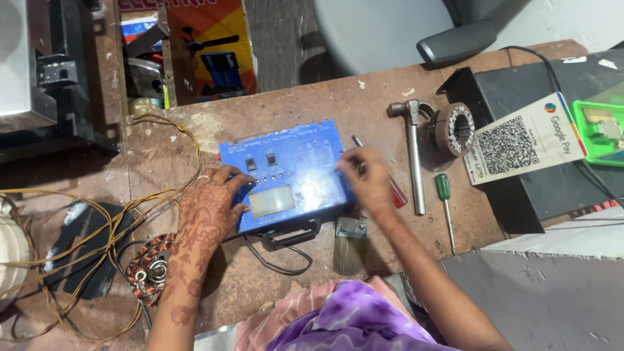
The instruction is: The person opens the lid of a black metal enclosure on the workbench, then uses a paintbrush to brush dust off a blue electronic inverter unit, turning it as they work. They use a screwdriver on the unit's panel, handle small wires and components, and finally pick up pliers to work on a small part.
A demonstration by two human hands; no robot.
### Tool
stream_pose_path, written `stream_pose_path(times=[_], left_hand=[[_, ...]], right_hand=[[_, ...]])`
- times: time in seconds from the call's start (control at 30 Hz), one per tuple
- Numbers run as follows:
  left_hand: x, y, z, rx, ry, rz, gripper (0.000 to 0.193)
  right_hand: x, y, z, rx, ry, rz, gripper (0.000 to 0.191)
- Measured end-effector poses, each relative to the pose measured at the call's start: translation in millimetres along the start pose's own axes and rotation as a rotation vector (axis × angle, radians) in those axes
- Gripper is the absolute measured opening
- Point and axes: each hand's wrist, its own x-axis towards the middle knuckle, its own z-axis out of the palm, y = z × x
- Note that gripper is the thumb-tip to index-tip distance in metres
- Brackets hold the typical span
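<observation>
The left hand (209, 207) lies flat, with open fingers, on the left edge of the blue box (286, 174) and steadies it without any real grip; the right hand (364, 179) is at the right edge of the same box, fingers curled as if pinching something small, but what is between the fingers I cannot tell. Going from the left side of the worktop (312, 97): there are loose yellow wires (97, 214) in big loops, and near the left forearm a round motor winding (151, 268) with copper coils. Then comes the blue box, lying flat in the middle of the worktop, with two black switches, a row of small buttons and a pale window on its face, and a black handle at the near side. A black cable runs out under it. Just below the right hand lies a paint brush (351, 244), and beside the hand a red-handled screwdriver (394, 188). Further right are a hammer (413, 159), a round metal ring with teeth (455, 130), a green-handled screwdriver (444, 195) and a white card with a square code (520, 146). As I judge it, the work on the box is in an early or middle stage: the cover is closed and the tools lie unused beside it.
</observation>
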Motion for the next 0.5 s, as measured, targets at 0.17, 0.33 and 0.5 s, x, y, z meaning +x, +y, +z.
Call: stream_pose_path(times=[0.17, 0.33, 0.5], left_hand=[[-5, 11, 18, -0.224, 0.101, -0.027, 0.067], [5, 41, 63, -0.307, 0.198, 0.094, 0.066], [-1, 44, 82, -0.404, 0.296, 0.151, 0.066]], right_hand=[[3, 41, -46, -0.759, 0.141, -0.158, 0.047], [-5, 54, -44, -0.432, -0.209, 0.314, 0.047], [6, 28, -78, -0.121, 0.039, 0.228, 0.032]])
